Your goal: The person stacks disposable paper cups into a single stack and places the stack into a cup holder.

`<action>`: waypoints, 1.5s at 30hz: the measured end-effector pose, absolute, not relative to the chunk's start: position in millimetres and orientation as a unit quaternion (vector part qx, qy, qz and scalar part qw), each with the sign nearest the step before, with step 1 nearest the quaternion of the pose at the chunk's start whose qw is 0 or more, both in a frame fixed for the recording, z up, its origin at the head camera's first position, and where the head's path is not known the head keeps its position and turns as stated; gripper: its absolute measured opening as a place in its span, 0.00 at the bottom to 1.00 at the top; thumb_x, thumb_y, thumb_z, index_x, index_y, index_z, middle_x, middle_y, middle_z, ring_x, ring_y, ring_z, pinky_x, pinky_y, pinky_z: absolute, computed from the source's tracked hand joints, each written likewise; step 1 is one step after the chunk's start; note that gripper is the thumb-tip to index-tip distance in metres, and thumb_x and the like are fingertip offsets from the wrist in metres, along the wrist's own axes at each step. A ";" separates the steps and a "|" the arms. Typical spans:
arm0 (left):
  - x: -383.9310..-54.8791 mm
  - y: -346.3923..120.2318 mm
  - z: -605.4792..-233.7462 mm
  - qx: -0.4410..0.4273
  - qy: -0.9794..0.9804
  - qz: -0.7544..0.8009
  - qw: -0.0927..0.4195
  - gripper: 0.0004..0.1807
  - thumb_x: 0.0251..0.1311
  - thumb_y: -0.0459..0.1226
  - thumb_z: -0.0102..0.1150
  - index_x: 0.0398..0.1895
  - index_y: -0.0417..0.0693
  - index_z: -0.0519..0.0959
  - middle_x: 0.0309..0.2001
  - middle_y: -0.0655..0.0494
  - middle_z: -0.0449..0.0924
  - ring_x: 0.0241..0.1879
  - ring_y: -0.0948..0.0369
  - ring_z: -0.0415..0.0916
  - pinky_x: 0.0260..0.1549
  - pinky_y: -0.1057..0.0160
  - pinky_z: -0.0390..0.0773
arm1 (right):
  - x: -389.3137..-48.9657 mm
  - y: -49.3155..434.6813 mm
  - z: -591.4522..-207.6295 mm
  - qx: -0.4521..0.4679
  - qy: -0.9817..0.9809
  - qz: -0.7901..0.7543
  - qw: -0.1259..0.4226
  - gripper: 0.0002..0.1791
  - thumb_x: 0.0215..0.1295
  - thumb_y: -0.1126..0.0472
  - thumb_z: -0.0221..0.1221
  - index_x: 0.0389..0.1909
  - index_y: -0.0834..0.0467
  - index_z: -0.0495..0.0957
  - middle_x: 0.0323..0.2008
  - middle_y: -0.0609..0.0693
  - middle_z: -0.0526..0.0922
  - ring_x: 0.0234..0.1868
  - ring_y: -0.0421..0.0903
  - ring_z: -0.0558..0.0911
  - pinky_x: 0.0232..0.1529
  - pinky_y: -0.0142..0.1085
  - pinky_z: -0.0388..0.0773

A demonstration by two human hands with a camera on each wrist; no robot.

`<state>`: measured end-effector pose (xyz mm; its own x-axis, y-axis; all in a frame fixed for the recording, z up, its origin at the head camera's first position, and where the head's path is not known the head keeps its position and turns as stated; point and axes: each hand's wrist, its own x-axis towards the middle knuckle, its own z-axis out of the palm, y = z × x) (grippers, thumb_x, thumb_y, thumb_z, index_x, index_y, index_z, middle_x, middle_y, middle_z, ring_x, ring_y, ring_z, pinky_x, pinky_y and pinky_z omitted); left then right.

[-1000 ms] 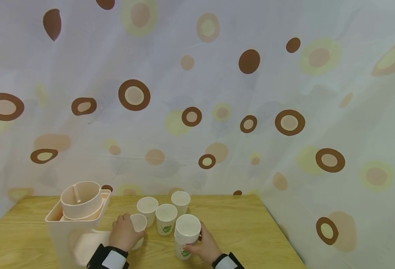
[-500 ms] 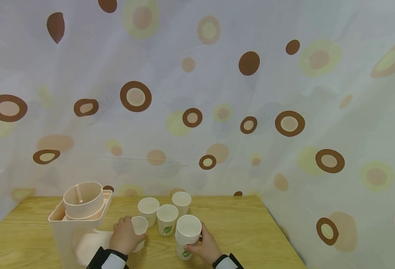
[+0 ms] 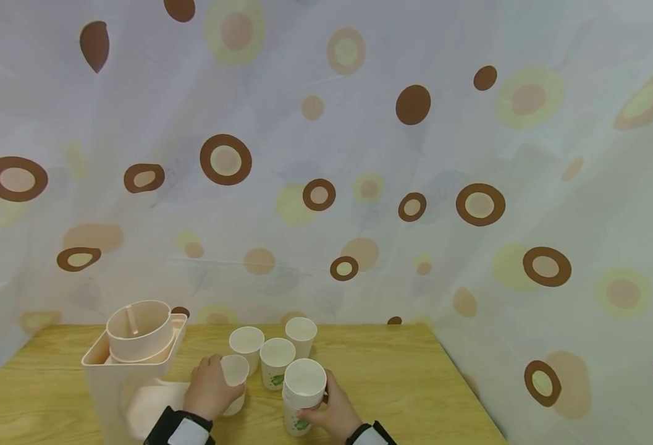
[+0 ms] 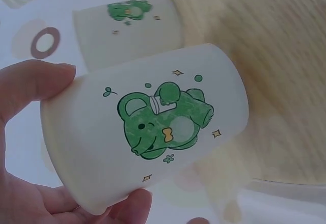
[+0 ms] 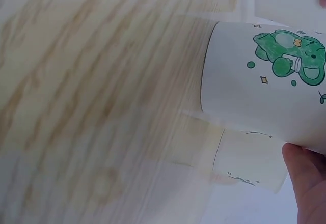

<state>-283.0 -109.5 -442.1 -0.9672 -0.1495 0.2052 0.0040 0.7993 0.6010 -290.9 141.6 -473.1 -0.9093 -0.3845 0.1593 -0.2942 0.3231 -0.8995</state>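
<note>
My left hand grips a white paper cup around its rim end; a green cartoon animal is printed on its side. With the thumb and fingers on either side, my right hand holds a stack of nested paper cups. Several rims show at the top of this stack, and the lowest cup bears the same green print. Just behind the hands stand three more white cups: one at the left, one in the middle and one at the right, mouths up.
A cream plastic pitcher-like container with a round cup-shaped insert stands left of my left hand. The wooden table meets a patterned curtain at its back edge.
My right hand has moved the cup stack slightly left and nearer to me. My left hand and its cup have shifted slightly right. The three standing cups stay in place.
</note>
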 end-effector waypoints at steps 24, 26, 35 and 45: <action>-268.1 -57.8 -349.3 -0.079 -0.891 -0.392 0.217 0.35 0.41 0.42 0.71 0.51 0.31 0.72 0.46 0.39 0.75 0.46 0.46 0.74 0.44 0.46 0.76 | -294.4 135.6 -478.6 -0.203 0.806 -0.553 0.048 0.41 0.49 0.62 0.69 0.61 0.68 0.60 0.55 0.62 0.73 0.56 0.58 0.73 0.57 0.55 0.71; -267.9 -52.3 -344.7 -0.086 -0.889 -0.395 0.216 0.34 0.41 0.42 0.71 0.51 0.32 0.71 0.46 0.40 0.75 0.45 0.47 0.74 0.43 0.46 0.77 | -294.3 135.4 -478.1 -0.203 0.807 -0.553 0.047 0.40 0.49 0.62 0.69 0.61 0.68 0.61 0.55 0.61 0.74 0.56 0.57 0.73 0.56 0.55 0.71; -266.4 -35.4 -339.7 -0.103 -0.895 -0.388 0.194 0.37 0.42 0.43 0.70 0.55 0.32 0.69 0.49 0.40 0.72 0.49 0.47 0.71 0.43 0.48 0.77 | -295.7 134.3 -477.3 -0.206 0.805 -0.555 0.044 0.39 0.49 0.63 0.69 0.61 0.67 0.61 0.54 0.61 0.74 0.56 0.58 0.73 0.57 0.55 0.71; -269.0 -23.9 -346.8 -0.124 -0.896 -0.382 0.189 0.37 0.40 0.43 0.72 0.53 0.33 0.70 0.48 0.42 0.72 0.47 0.49 0.71 0.40 0.51 0.78 | -296.1 134.9 -477.6 -0.198 0.802 -0.561 0.056 0.38 0.51 0.62 0.68 0.60 0.66 0.61 0.55 0.60 0.74 0.56 0.58 0.73 0.57 0.55 0.71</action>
